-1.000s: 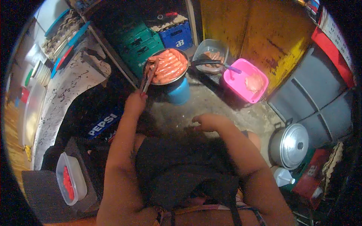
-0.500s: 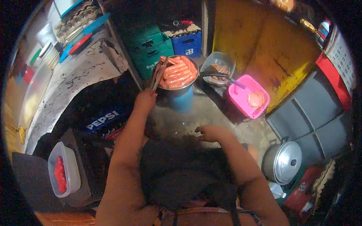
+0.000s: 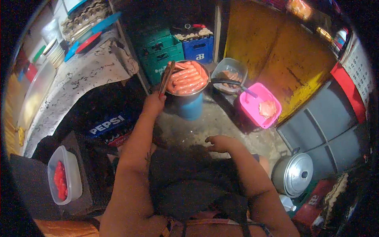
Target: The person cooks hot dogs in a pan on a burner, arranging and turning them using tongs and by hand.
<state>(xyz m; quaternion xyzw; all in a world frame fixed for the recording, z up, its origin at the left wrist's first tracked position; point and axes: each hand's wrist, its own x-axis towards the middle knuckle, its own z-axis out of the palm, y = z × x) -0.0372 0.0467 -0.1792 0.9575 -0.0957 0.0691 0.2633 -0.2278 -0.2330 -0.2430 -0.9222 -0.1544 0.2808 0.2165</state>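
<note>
My left hand (image 3: 154, 103) is closed around metal tongs (image 3: 167, 77), which point away from me along the left side of a pan. Glossy reddish sausages (image 3: 187, 79) fill the pan (image 3: 188, 94), lying side by side. Whether the tongs' tips touch a sausage I cannot make out. The pan sits on a blue cylindrical base (image 3: 190, 107), and its black handle (image 3: 226, 81) points right. Above my lap, my right hand (image 3: 219, 143) holds nothing, its fingers loosely apart.
Right of the pan stand a clear plastic container (image 3: 237, 65) with brownish pieces and a pink basin (image 3: 252, 112) holding pinkish slices. A lidded pot (image 3: 299, 172) is at lower right. Crates (image 3: 162, 59) stand behind; a tub (image 3: 75, 189) with red food is at left.
The tongs have shifted slightly and their arms look closer together, along the pan's left edge. My right hand stays near the same spot. The view has tilted a little.
</note>
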